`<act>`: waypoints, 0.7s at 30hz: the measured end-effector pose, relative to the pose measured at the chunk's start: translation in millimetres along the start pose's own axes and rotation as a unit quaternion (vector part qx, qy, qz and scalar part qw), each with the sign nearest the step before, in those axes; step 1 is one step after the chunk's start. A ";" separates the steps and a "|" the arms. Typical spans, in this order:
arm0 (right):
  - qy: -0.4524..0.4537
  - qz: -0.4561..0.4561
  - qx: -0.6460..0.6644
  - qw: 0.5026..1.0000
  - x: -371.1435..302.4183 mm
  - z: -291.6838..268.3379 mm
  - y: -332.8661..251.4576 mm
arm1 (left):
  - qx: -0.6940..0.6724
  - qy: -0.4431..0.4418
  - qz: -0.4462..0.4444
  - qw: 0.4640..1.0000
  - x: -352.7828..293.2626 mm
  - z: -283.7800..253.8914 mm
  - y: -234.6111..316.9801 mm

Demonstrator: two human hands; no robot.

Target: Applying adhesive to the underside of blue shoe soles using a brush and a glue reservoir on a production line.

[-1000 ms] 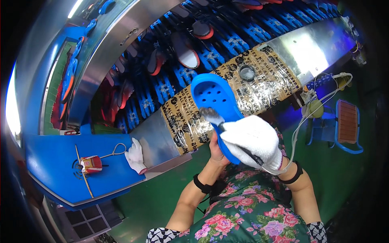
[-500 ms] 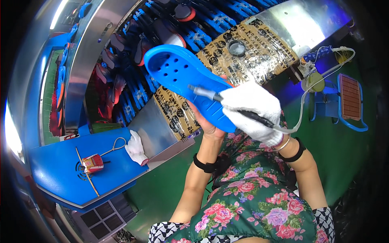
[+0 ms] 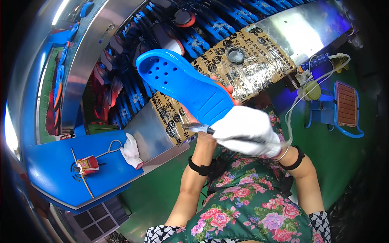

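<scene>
My bare left hand (image 3: 206, 137) holds a blue shoe sole (image 3: 182, 85) from beneath. Its fingertips curl over the sole's right edge, and the palm is mostly hidden. The sole's wet-looking face is up, with several round holes at the far end and grooves at the near end. In a white glove, my right hand (image 3: 248, 131) grips a brush (image 3: 197, 127) with a dark handle and a thin hose (image 3: 288, 121) trailing from it. The brush tip is beside the sole's near end, over my left wrist.
Brown tape wraps the metal ledge (image 3: 263, 60), where a small round dish (image 3: 236, 56) sits. Behind it, a blue-slatted conveyor (image 3: 219, 26) carries several soles. At left, a blue table (image 3: 48, 162) bears a white glove (image 3: 131, 152) and a red box (image 3: 88, 165). A stool (image 3: 346, 105) stands right.
The brush has moved off the middle of the sole, toward me and slightly left, to beside its near end. The sole has shifted slightly left.
</scene>
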State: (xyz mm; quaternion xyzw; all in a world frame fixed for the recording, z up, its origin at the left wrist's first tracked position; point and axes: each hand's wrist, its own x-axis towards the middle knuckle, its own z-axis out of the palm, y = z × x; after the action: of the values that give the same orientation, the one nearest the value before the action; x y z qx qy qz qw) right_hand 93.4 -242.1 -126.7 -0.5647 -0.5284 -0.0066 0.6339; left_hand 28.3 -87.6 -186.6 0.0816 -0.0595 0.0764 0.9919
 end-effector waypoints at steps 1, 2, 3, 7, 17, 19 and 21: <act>-0.006 0.033 0.045 0.998 -0.1 -2.2 -1.5 | 0.019 0.056 0.036 0.998 -2.7 -0.7 0.8; 0.010 -0.002 -0.068 0.998 0.2 -2.5 -0.2 | 0.083 0.026 0.030 0.996 -2.0 -3.2 0.7; 0.037 0.020 -0.057 0.997 0.1 -3.7 4.3 | 0.056 0.077 0.063 0.993 -0.1 6.1 -5.9; -0.013 -0.060 -0.083 0.995 -7.8 14.7 4.1 | 0.043 0.004 -0.005 0.999 3.0 -0.1 8.7; -0.077 -0.023 -0.067 0.994 -23.0 3.9 -2.4 | 0.062 0.047 -0.027 0.997 6.2 -1.6 13.7; -0.078 0.021 -0.004 0.997 -23.9 -1.0 -8.3 | 0.039 0.046 -0.024 0.998 0.7 -6.5 11.8; -0.026 0.171 0.097 0.980 -23.5 -7.7 -1.8 | 0.033 0.029 -0.042 0.998 0.4 -7.2 14.2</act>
State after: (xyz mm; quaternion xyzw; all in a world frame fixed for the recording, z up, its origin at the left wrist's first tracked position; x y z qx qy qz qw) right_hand 87.0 -262.2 -139.8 -0.5824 -0.4381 0.1681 0.6638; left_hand 27.2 -72.4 -191.4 0.1141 -0.0244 0.0394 0.9924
